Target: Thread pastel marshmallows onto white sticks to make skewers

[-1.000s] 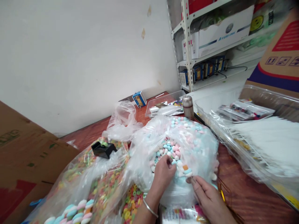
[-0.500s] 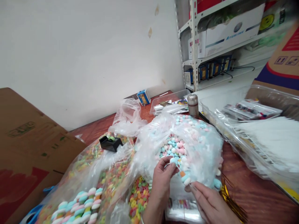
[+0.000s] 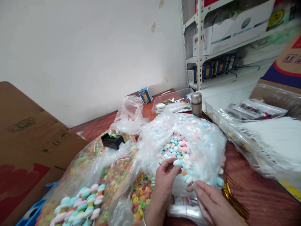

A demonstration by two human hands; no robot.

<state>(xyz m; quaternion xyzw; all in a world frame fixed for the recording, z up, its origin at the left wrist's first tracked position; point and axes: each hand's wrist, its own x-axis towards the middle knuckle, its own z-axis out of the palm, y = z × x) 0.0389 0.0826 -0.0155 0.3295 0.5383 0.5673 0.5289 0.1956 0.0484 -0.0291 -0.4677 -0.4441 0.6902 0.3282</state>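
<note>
My left hand [image 3: 166,180] pinches a blue and white candy [image 3: 178,163] between thumb and fingers. Lower right of it, my right hand [image 3: 209,197] is closed at the lower end of a short row of blue, white and orange candies [image 3: 187,177]; a stick there is mostly hidden. Both hands are over an open plastic bag [image 3: 202,150] of pastel candies [image 3: 175,146]. To the left, a bag of ring-shaped candies [image 3: 141,194] lies beside several finished-looking candy skewers [image 3: 82,204].
A black tape dispenser [image 3: 113,141] sits on the ring candy bag. Behind are a metal flask [image 3: 196,104] and a clear tray [image 3: 162,99]. Cardboard [image 3: 35,141] stands left. Gold ties [image 3: 231,199] and a large clear bin [image 3: 237,144] are right.
The view has shifted slightly, so the scene sits a little differently. My left hand still pinches the blue and white candy, and my right hand keeps its grip at the row's lower end.
</note>
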